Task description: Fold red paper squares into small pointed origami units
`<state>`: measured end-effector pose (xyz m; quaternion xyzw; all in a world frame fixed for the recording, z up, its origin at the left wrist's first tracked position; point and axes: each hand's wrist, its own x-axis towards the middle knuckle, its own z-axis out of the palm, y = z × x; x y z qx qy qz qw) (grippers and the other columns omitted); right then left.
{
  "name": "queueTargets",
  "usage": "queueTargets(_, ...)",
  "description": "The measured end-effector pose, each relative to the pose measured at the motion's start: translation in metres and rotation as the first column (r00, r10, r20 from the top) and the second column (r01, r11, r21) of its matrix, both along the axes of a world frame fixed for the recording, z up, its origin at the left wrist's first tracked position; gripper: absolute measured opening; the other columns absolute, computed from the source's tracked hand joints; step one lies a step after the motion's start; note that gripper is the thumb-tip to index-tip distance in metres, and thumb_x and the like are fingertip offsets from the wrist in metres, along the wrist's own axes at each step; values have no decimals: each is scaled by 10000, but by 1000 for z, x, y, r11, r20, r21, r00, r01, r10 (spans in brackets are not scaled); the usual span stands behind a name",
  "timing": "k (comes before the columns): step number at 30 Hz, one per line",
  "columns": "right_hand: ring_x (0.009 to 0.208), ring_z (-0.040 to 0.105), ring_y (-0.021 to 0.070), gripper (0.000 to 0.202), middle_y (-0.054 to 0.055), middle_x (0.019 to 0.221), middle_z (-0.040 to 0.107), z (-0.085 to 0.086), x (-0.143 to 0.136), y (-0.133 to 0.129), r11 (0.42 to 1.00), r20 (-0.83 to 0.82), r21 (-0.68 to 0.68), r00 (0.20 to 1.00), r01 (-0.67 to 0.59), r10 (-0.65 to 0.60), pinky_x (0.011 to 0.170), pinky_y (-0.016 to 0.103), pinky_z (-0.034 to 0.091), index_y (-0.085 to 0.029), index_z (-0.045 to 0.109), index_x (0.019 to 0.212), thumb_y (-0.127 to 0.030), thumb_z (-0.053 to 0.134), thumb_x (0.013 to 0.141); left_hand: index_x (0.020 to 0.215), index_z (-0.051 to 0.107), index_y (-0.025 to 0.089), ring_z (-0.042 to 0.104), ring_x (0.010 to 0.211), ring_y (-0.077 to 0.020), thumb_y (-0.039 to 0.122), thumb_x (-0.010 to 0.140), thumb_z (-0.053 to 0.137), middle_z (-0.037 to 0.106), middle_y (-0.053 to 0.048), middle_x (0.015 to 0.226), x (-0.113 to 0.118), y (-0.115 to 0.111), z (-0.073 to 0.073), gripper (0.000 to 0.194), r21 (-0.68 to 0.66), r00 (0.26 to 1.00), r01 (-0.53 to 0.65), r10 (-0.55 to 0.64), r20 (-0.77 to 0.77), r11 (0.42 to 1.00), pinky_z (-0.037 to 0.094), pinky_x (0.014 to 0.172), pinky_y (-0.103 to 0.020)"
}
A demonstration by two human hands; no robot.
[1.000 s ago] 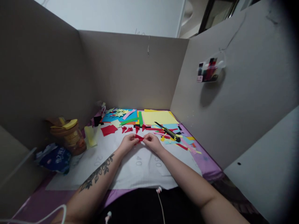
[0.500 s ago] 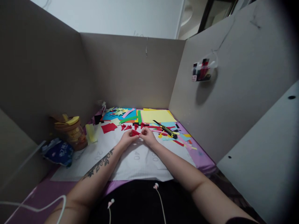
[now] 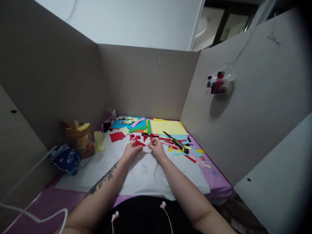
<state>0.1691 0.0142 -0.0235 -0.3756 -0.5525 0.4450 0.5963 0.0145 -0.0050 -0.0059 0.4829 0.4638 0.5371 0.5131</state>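
My left hand [image 3: 131, 150] pinches a small folded piece of red paper [image 3: 140, 143], whose pointed end faces right. Just right of that point, my right hand [image 3: 156, 148] has its thumb and fingers drawn together, apart from the red paper; whether anything is between them is too small to see. Beyond my hands lie several small folded red pieces [image 3: 137, 137] in a row. A stack of red paper squares [image 3: 117, 136] rests to the left of them. Beneath my hands is a white sheet [image 3: 131, 182] printed with numbers.
Yellow paper sheets [image 3: 168, 127] and a blue sheet with cut stars [image 3: 115, 124] lie at the back. A black-and-yellow cutter [image 3: 179, 144] sits among paper strips at right. On the left stand a brown tub [image 3: 80, 143] and a blue packet [image 3: 64, 159]. Grey panels [image 3: 148, 84] enclose the table.
My right hand has come away from the red paper, which stays in my left hand with more of it showing. The whole view has shifted slightly.
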Motion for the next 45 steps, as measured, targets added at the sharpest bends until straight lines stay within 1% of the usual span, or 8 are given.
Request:
queueTargets(3,673,524,143,88,-15,730,537,2,3,-2,984,186,175,980,43,-76,618,255,406,-203,527,790,-194,542,704,695,579,127,520,496,-99,239,558,723,609,-8,586,-1,2,0,228,-29,999,-27,28,20,999,366,494,-206)
queueTargets(6,850,545,179,137,36,892,555,4,0,-7,949,384,312,919,-40,-88,683,272,429,-205,609,792,-132,519,719,689,578,126,538,519,-110,254,562,731,611,-13,585,-1,2,0,237,-40,998,-9,12,68,999,379,513,-210)
queueTargets(12,856,561,186,191,37,851,593,1,-5,-7,917,464,386,880,-97,-102,762,305,446,-211,643,815,-92,511,748,707,595,114,543,543,-107,233,578,725,619,-21,612,-2,2,-3,218,-19,992,97,-95,87,995,389,539,-209)
queueTargets(19,798,587,186,152,31,827,649,1,-2,-3,952,464,304,879,-38,-112,707,298,442,-214,651,794,-147,519,759,970,581,144,586,609,-118,130,578,662,664,-31,779,-5,4,-4,400,-11,989,144,-143,35,990,408,560,-207)
queueTargets(29,669,544,164,68,2,711,611,10,-8,-9,990,355,138,931,32,-80,627,271,411,-205,592,727,-215,525,725,929,582,143,578,587,-121,162,602,648,655,-30,748,-5,3,-3,334,21,990,106,-103,-100,994,406,523,-206)
queueTargets(32,646,521,151,47,-11,692,576,11,-8,-9,992,321,118,943,53,-89,610,258,399,-200,565,726,-199,529,696,1013,549,152,569,566,-121,207,599,686,637,-14,719,-4,2,-1,439,24,992,110,-108,-61,994,412,519,-216)
queueTargets(39,631,502,141,56,-20,680,545,13,-12,-16,990,320,139,947,-23,-23,595,250,386,-199,545,754,-205,532,700,1019,560,164,465,460,-84,262,614,705,538,44,571,-4,1,2,442,87,994,4,6,-111,996,306,451,-190)
queueTargets(45,626,506,145,140,-23,676,536,12,-13,-17,997,241,60,970,-48,32,598,258,399,-204,523,824,-243,572,698,968,605,173,402,449,-72,237,619,681,458,71,517,-4,-1,4,362,136,982,7,19,-188,991,283,445,-185)
